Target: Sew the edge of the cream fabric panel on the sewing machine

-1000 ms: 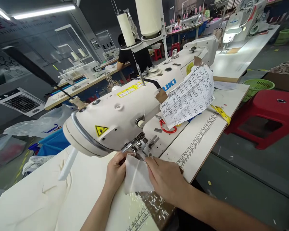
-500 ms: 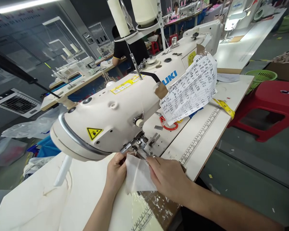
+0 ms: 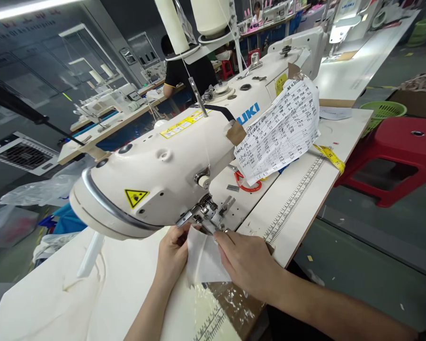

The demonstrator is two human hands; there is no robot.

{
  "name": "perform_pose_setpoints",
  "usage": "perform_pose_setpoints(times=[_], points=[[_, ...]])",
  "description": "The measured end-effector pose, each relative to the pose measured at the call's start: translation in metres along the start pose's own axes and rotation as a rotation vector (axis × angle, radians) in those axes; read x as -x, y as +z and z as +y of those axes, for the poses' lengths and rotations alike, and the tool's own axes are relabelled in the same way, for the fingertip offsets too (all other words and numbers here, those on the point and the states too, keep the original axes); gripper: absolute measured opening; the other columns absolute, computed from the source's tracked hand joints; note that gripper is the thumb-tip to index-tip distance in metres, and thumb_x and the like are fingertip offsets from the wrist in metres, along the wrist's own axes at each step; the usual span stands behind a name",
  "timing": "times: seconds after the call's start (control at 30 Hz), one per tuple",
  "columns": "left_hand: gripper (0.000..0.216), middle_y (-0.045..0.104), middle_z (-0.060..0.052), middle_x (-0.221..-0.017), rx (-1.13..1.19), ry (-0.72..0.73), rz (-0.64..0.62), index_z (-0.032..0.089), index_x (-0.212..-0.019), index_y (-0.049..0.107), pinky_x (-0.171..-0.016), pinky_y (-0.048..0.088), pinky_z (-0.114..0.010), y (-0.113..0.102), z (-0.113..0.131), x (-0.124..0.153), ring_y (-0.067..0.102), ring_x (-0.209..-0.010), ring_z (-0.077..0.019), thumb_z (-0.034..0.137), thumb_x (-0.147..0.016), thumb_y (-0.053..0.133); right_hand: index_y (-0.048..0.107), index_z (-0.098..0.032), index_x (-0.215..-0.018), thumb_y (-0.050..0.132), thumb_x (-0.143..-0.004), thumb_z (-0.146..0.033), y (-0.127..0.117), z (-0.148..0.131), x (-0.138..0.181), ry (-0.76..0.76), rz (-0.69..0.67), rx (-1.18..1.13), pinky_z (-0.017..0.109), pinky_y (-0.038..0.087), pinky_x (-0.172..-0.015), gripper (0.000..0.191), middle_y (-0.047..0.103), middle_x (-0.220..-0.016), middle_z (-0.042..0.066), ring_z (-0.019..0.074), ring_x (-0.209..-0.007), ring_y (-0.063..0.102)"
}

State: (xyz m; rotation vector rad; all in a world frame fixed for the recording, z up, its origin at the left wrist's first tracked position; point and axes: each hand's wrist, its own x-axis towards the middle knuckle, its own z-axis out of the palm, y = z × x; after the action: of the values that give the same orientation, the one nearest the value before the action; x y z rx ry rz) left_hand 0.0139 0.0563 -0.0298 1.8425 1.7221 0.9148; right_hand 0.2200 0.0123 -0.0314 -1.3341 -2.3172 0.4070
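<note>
A small white piece of fabric lies on the table under the presser foot of a cream sewing machine. My left hand pinches the fabric's left edge, right beside the foot. My right hand lies on the fabric's right side with its fingers flat and pressed down, fingertips close to the foot. The needle itself is hidden behind the foot's metal parts.
A handwritten paper sheet hangs from the machine's arm. Red-handled snips and a yellow tape measure lie on the table. A red stool and green basket stand to the right. Another person works behind.
The view has shifted slightly, so the machine appears lower and further left. Both hands stay on the fabric at the presser foot, barely moved.
</note>
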Motion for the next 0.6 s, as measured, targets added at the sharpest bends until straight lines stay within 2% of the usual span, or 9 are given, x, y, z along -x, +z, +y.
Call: perform_pose_setpoints(times=[0.2, 0.43, 0.6], points=[[0.027, 0.068, -0.003, -0.070, -0.035, -0.024, 0.017, 0.022, -0.074, 0.073, -0.065, 0.047, -0.031, 0.0009, 0.0016, -0.0014, 0.063, -0.073, -0.0233, 0.049, -0.072, 0.068, 0.052, -0.014, -0.119, 0.048, -0.092, -0.012, 0.0027, 0.0000, 0.0024, -0.027, 0.011, 0.029, 0.029, 0.047, -0.055, 0.028, 0.067, -0.091, 0.009, 0.0213, -0.075, 0.065], [0.026, 0.072, -0.003, -0.074, 0.121, -0.154, 0.028, 0.021, -0.071, 0.071, -0.065, 0.051, -0.030, 0.0013, 0.0048, -0.0026, 0.065, -0.075, -0.0236, 0.045, -0.064, 0.073, 0.053, -0.014, -0.118, 0.046, -0.092, -0.011, -0.0013, 0.0004, 0.0025, -0.007, 0.000, -0.006, 0.035, 0.048, -0.054, 0.027, 0.065, -0.092, 0.008, 0.0245, -0.075, 0.065], [0.023, 0.073, -0.003, -0.077, 0.079, -0.077, 0.019, 0.021, -0.074, 0.071, -0.065, 0.052, -0.030, 0.0010, 0.0085, 0.0000, 0.065, -0.073, -0.0224, 0.043, -0.068, 0.069, 0.052, -0.015, -0.119, 0.044, -0.095, -0.016, -0.0033, 0.0018, 0.0028, -0.017, 0.035, -0.055, 0.032, 0.047, -0.055, 0.025, 0.066, -0.092, 0.007, 0.0229, -0.075, 0.065]])
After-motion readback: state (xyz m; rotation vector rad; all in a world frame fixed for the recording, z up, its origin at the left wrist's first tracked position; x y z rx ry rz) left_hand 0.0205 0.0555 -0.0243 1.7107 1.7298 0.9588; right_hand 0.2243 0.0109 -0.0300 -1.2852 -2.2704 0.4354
